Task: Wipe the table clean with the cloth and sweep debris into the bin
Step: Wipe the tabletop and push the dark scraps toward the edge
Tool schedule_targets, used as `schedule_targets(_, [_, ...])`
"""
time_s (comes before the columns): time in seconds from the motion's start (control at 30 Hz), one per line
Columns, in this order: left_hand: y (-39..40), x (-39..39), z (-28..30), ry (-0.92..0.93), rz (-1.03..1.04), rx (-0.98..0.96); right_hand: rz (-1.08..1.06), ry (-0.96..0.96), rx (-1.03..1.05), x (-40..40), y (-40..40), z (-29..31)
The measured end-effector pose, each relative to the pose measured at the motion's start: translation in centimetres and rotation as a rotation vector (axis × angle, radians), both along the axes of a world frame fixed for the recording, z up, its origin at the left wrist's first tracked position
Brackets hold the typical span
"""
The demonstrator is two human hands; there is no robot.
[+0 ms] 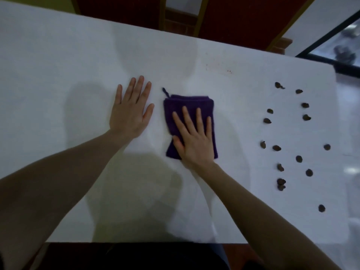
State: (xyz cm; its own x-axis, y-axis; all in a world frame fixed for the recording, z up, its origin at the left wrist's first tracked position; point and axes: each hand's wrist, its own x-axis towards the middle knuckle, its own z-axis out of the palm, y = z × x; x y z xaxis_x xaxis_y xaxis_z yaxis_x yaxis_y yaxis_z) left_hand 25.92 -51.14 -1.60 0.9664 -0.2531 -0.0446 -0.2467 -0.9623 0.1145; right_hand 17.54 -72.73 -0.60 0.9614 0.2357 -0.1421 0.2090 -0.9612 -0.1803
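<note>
**Pressing cloth flat, debris untouched at right**

Pressing down on the purple cloth point(190, 121), the right hand point(194, 140) lies palm-flat with fingers extended and spread, not curled around anything. The cloth is folded into an upright rectangle at frame center, flat on the white table point(58, 65); a small hanging loop sticks out at its upper left corner. The hand covers the cloth's lower right part, and the wrist runs off toward the lower right.

The left hand point(131, 112) is just left of the cloth, not touching it. It rests palm-down on the bare table, fingers straight and loosely together, gripping nothing.

Debris point(288, 145): roughly 17 small dark brown bits scattered down the right part of the frame, well apart from the cloth. A few faint reddish specks sit on the table above and right of the cloth.

Red chairs point(224, 18) with wooden frames stand beyond the table's far edge at the top of the frame.
</note>
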Motion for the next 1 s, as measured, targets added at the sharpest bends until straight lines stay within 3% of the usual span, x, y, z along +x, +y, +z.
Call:
schedule_targets(0.17, [-0.2,0.0,-0.4,-0.011,0.012,-0.003,0.077,-0.005,-0.008,9.7,-0.4,0.2])
schedule_targets(0.33, [-0.2,-0.1,-0.3,-0.017,0.001,-0.011,-0.144,0.007,-0.012,14.7,-6.9,0.6])
schedule_targets(0.5, [0.0,0.0,-0.1,-0.009,0.005,-0.011,-0.336,-0.001,-0.04,10.4,-13.0,0.6])
schedule_targets(0.63, [-0.1,0.0,-0.3,-0.009,-0.003,-0.016,-0.408,-0.004,-0.03,3.9,-11.9,0.7])
schedule_targets(0.8, [-0.1,0.4,-0.2,0.001,0.006,0.004,-0.157,0.005,-0.037,0.5,-5.0,0.3])
schedule_targets(1.0, [-0.3,0.2,-0.4,-0.008,0.014,0.028,0.132,0.0,0.014,9.7,-0.2,0.2])
